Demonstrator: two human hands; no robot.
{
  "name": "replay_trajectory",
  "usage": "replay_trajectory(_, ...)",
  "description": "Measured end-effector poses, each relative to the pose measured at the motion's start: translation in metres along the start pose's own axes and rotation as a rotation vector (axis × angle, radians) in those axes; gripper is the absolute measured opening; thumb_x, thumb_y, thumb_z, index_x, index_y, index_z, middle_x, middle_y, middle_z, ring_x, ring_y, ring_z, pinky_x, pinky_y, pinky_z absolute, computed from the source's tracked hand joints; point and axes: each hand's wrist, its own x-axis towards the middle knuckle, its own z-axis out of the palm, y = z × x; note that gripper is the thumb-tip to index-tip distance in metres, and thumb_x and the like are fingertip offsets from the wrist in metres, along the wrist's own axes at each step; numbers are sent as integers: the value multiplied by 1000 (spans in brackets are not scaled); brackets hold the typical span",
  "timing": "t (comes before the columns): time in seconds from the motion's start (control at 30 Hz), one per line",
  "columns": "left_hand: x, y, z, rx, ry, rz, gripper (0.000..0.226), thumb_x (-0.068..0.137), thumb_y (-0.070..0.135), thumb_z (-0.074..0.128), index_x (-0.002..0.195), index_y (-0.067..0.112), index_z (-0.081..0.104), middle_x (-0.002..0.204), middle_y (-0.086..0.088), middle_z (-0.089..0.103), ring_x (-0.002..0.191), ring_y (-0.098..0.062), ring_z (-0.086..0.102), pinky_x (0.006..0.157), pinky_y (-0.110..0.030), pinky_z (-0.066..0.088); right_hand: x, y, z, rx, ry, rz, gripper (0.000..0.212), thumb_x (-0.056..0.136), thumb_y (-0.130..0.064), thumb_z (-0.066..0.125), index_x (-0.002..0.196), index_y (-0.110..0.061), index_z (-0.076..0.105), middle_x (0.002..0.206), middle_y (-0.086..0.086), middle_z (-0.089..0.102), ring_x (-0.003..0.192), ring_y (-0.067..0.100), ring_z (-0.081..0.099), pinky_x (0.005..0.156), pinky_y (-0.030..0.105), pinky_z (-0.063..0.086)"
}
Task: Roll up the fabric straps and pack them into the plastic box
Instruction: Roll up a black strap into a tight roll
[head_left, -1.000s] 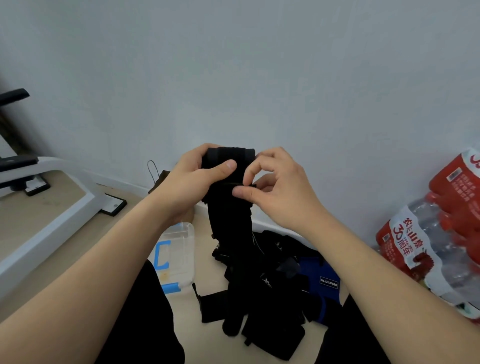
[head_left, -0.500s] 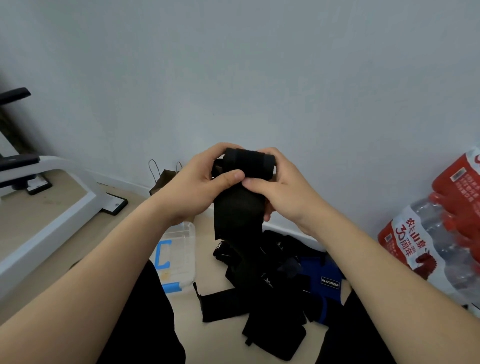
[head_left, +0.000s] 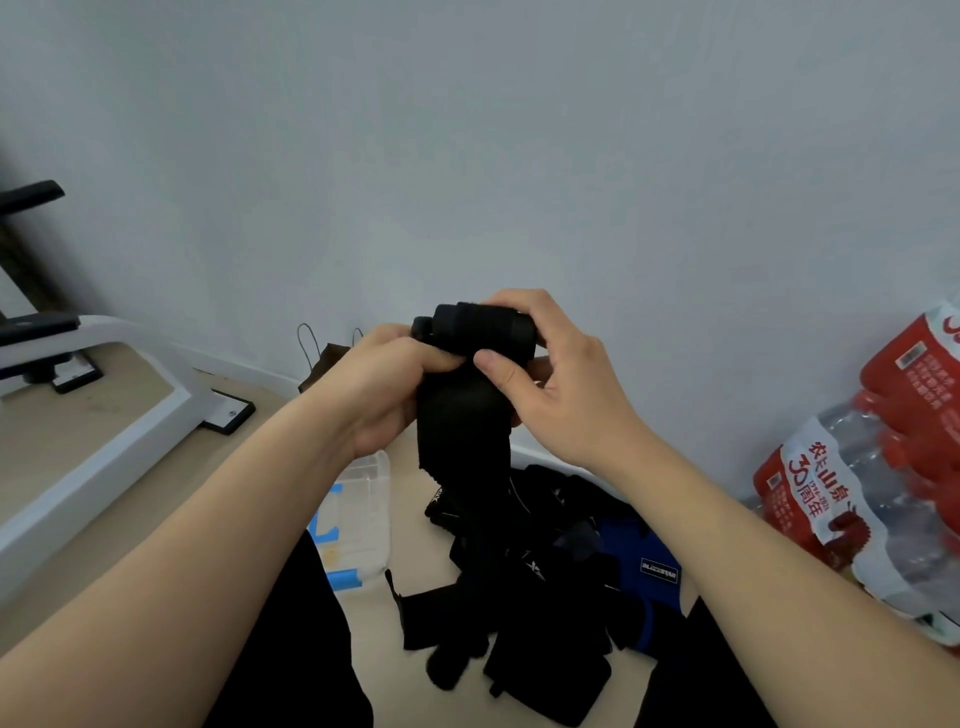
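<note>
I hold a black fabric strap (head_left: 462, 415) up in front of me, its top wound into a thick roll between both hands. My left hand (head_left: 374, 384) grips the roll's left end, thumb across the front. My right hand (head_left: 561, 384) curls over the top and right end, thumb pressing the front. The strap's loose tail hangs down toward the floor. A clear plastic box (head_left: 358, 514) with blue latches sits on the floor below my left wrist. A pile of black and blue straps (head_left: 545, 571) lies on the floor to its right.
A white wall is close ahead. A white metal frame (head_left: 104, 415) of gym equipment stands at the left. A pack of water bottles (head_left: 872, 499) in red wrap leans at the right. A small brown paper bag (head_left: 322, 358) sits by the wall. My dark-trousered knees frame the pile.
The roll has grown thicker as both hands wound the strap. My right hand moved from pinching the front to wrapping over the roll's top. The hanging tail has shortened.
</note>
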Motion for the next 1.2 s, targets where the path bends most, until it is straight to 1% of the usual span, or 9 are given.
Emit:
replay_trajectory(0.13,-1,-3,3,-134,-87,-17,32,104,1,45,126,-3,68,117,-22,77,103,-33,80,77,-37,66,2,4,-6,-98,67,0,40,97,-23,78,131,-41,69,102,-16,70,65,25,73,65,45,65)
replay_trajectory(0.2,1,-3,4,-187,-94,-6,33,102,16,51,123,-1,70,111,-19,75,95,-31,79,76,-38,65,3,7,-8,-140,89,24,43,94,-20,81,132,-40,73,97,-19,72,62,22,72,68,42,64)
replay_trajectory(0.3,3,-7,3,-78,-115,34,41,105,35,66,129,2,73,124,-19,77,112,-33,77,86,-38,64,2,8,-12,-209,22,-7,46,96,-25,77,139,-41,71,104,-17,76,70,15,73,75,36,64)
replay_trajectory(0.47,1,-4,-2,10,-150,119,34,99,21,73,126,1,73,125,-21,77,117,-35,76,87,-33,63,3,9,-18,49,-58,175,38,103,-40,72,141,-37,70,119,-8,77,85,24,81,84,48,67)
replay_trajectory(0.67,0,-4,-1,203,-91,234,45,89,18,85,131,12,70,134,-18,69,120,-33,73,89,-39,63,0,8,-22,221,-129,308,28,102,-18,76,126,-29,69,120,8,74,84,29,83,72,38,68)
replay_trajectory(0.83,-1,-7,4,352,-81,255,27,103,38,72,121,18,74,112,-13,78,103,-26,78,76,-33,63,-2,5,-21,237,-53,309,45,88,-4,88,119,-34,73,116,9,74,86,32,83,75,43,69)
replay_trajectory(0.93,-1,-6,2,461,-63,387,20,103,25,73,123,22,73,114,-6,77,110,-17,74,87,-27,60,0,-1,-22,461,-77,418,43,87,-20,90,125,-21,70,115,14,76,94,34,82,81,44,67)
replay_trajectory(1.07,-5,-4,4,479,-104,432,28,102,13,72,130,20,68,117,-5,76,113,-18,73,90,-26,59,1,-8,-19,574,-175,617,74,93,-63,67,137,-4,62,115,18,77,102,43,79,88,52,65)
replay_trajectory(1.2,-8,-8,7,467,-107,358,25,104,25,71,127,25,63,116,-2,74,106,-16,73,86,-27,60,-2,-11,-16,541,-116,585,38,107,-41,62,124,-7,63,106,16,77,85,29,80,75,42,66)
